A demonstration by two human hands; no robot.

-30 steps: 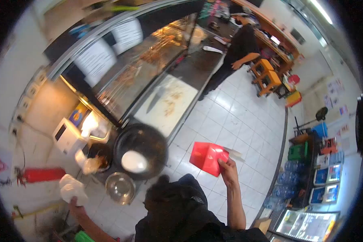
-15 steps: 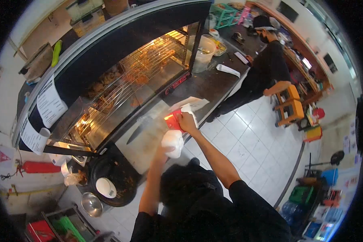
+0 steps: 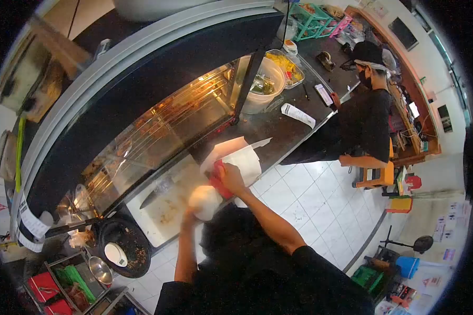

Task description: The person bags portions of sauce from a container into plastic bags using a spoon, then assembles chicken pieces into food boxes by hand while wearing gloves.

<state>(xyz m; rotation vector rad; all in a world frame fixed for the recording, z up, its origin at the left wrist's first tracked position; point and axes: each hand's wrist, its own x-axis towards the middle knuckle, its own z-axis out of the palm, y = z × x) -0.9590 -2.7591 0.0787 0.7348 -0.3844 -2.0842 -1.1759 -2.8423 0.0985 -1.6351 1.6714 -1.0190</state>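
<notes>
Right hand (image 3: 233, 179) closed on the red packet (image 3: 217, 176), at the surface (image 3: 255, 131). Left hand (image 3: 191, 214) grips the white bundle (image 3: 205, 202), blurred, near the packet; finger detail unclear. White paper (image 3: 247, 161) beside the right hand. Knife (image 3: 154, 194) on cutting board (image 3: 163, 223).

Beyond the hands (image 3: 232, 178), a lit display case (image 3: 157, 71) holds browned food on wire racks. Past them to the right, the dark counter (image 3: 263, 126) bears a curled receipt (image 3: 298, 115), a phone (image 3: 323, 95), a pale tub (image 3: 255, 105) and a clear tray (image 3: 294, 77) of yellow food. A co-worker (image 3: 362, 118) in black stands at its far edge, near an orange stool (image 3: 382, 176). Left of the hands sit a black pan (image 3: 135, 235) with a white oval object (image 3: 115, 254) in it, and a metal bowl (image 3: 100, 270). Well off to the right is a blue bucket (image 3: 408, 266).
</notes>
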